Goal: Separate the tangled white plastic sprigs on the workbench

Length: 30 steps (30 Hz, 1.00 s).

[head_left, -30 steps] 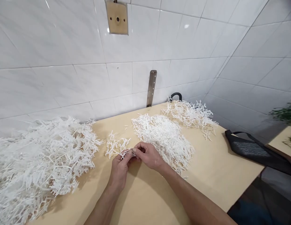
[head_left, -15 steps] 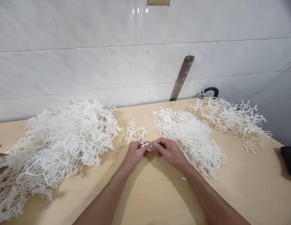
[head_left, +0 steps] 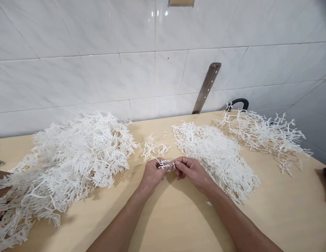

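My left hand (head_left: 151, 175) is closed on a white branched plastic piece (head_left: 165, 163), which looks like a twiggy sprue and pokes out past the thumb. Close on its right, my right hand (head_left: 190, 169) pinches a small white tip (head_left: 173, 165) between thumb and forefinger. Whether that tip is still joined to the branched piece, I cannot tell. Behind the hands lies a small cluster of loose branched pieces (head_left: 154, 148). Just beyond my right wrist spreads a dense heap of small white bits (head_left: 215, 150).
A large tangled pile of white branched pieces (head_left: 81, 150) covers the table's left side. Another person's arm (head_left: 1, 183) reaches in at the left edge. More branched pieces (head_left: 262, 134) lie at back right, near a black curved handle (head_left: 240, 101). A metal strip (head_left: 207, 87) leans on the tiled wall.
My fingertips have moved slightly apart, and the right hand's pinch now shows a small white tip. The whole view has shifted a little, so the piles appear farther right.
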Each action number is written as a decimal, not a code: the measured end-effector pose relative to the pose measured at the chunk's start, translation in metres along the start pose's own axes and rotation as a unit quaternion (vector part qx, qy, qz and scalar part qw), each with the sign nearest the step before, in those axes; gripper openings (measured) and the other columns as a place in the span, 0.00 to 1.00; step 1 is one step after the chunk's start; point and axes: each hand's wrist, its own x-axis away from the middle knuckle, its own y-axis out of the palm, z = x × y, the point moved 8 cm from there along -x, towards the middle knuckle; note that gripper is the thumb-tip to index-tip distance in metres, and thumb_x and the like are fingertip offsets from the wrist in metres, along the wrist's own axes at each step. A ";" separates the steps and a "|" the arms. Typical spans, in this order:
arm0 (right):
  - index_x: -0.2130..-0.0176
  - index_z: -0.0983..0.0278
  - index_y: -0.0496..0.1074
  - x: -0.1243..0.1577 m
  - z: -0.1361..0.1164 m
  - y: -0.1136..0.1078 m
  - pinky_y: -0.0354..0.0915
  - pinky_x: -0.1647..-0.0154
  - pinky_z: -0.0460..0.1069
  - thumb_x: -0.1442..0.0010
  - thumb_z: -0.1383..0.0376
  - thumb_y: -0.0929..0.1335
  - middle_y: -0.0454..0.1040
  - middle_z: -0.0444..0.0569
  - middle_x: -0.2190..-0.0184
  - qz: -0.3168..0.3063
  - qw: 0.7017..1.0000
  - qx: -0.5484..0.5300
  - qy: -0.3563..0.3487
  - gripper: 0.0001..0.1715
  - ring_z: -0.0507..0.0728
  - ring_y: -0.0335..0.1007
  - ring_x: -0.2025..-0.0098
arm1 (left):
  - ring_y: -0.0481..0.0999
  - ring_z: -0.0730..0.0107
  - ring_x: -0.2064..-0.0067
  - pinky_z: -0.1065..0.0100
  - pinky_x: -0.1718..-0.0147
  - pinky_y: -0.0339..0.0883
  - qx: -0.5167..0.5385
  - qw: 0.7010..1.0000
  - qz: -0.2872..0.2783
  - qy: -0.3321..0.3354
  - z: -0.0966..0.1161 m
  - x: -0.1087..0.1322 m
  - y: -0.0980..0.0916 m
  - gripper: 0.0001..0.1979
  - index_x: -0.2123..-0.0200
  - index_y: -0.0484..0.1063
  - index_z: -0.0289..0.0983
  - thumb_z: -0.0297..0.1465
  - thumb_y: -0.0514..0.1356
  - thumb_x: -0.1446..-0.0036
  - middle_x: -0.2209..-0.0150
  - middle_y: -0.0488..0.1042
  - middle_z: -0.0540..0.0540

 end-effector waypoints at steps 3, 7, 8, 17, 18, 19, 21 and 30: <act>0.67 0.64 0.74 0.001 -0.002 0.000 0.65 0.71 0.48 0.39 0.46 0.67 0.73 0.46 0.77 0.001 1.000 -0.009 -0.002 0.24 0.53 0.69 0.75 | 0.56 0.80 0.83 0.73 0.82 0.47 0.012 1.000 -0.022 -0.011 0.002 0.002 0.004 0.18 0.78 0.72 0.35 0.44 0.69 0.56 0.84 0.64 0.53; 0.65 0.63 0.74 0.002 -0.003 0.000 0.65 0.70 0.48 0.40 0.46 0.68 0.73 0.46 0.76 0.003 1.000 -0.008 -0.009 0.23 0.53 0.69 0.74 | 0.55 0.79 0.85 0.73 0.84 0.47 0.010 1.000 -0.016 -0.017 0.005 0.005 0.005 0.18 0.79 0.71 0.36 0.44 0.69 0.56 0.87 0.62 0.54; 0.65 0.63 0.74 0.002 -0.003 0.000 0.66 0.70 0.49 0.40 0.46 0.68 0.73 0.46 0.76 0.004 1.000 -0.003 -0.012 0.23 0.53 0.69 0.74 | 0.55 0.79 0.85 0.72 0.84 0.47 0.010 1.000 -0.013 -0.019 0.005 0.005 0.004 0.17 0.79 0.71 0.36 0.44 0.69 0.55 0.88 0.62 0.55; 0.65 0.62 0.74 0.007 -0.008 -0.003 0.66 0.69 0.51 0.40 0.46 0.67 0.73 0.47 0.77 0.063 0.990 0.126 -0.025 0.22 0.56 0.68 0.74 | 0.57 0.78 0.83 0.72 0.81 0.49 0.025 1.000 -0.006 -0.016 -0.003 0.004 0.003 0.17 0.78 0.69 0.37 0.43 0.70 0.58 0.87 0.62 0.55; 0.65 0.62 0.74 0.007 -0.009 -0.004 0.66 0.69 0.51 0.40 0.46 0.67 0.73 0.47 0.77 0.068 0.988 0.137 -0.028 0.22 0.56 0.68 0.74 | 0.57 0.78 0.83 0.72 0.81 0.49 0.029 0.999 -0.010 -0.020 -0.004 0.003 0.003 0.18 0.77 0.70 0.37 0.43 0.70 0.58 0.87 0.62 0.55; 0.65 0.62 0.74 0.008 -0.010 -0.004 0.67 0.69 0.52 0.39 0.46 0.67 0.73 0.47 0.77 0.070 0.987 0.144 -0.032 0.22 0.56 0.68 0.73 | 0.57 0.78 0.83 0.72 0.82 0.48 0.033 0.999 -0.015 -0.025 -0.005 0.003 0.003 0.19 0.77 0.70 0.37 0.44 0.71 0.59 0.87 0.62 0.55; 0.64 0.62 0.74 0.008 -0.011 -0.004 0.67 0.68 0.51 0.38 0.47 0.66 0.73 0.47 0.76 0.067 0.986 0.149 -0.037 0.22 0.56 0.68 0.73 | 0.55 0.79 0.84 0.71 0.82 0.46 0.042 0.998 -0.036 -0.029 -0.005 0.004 0.005 0.20 0.77 0.69 0.37 0.46 0.70 0.58 0.87 0.61 0.55; 0.65 0.62 0.75 0.011 -0.022 -0.005 0.66 0.70 0.49 0.36 0.52 0.64 0.73 0.46 0.76 0.085 0.974 0.195 -0.072 0.18 0.54 0.68 0.73 | 0.51 0.81 0.85 0.70 0.84 0.38 0.036 0.992 -0.110 -0.045 -0.001 0.006 0.010 0.22 0.77 0.68 0.36 0.49 0.66 0.53 0.88 0.61 0.55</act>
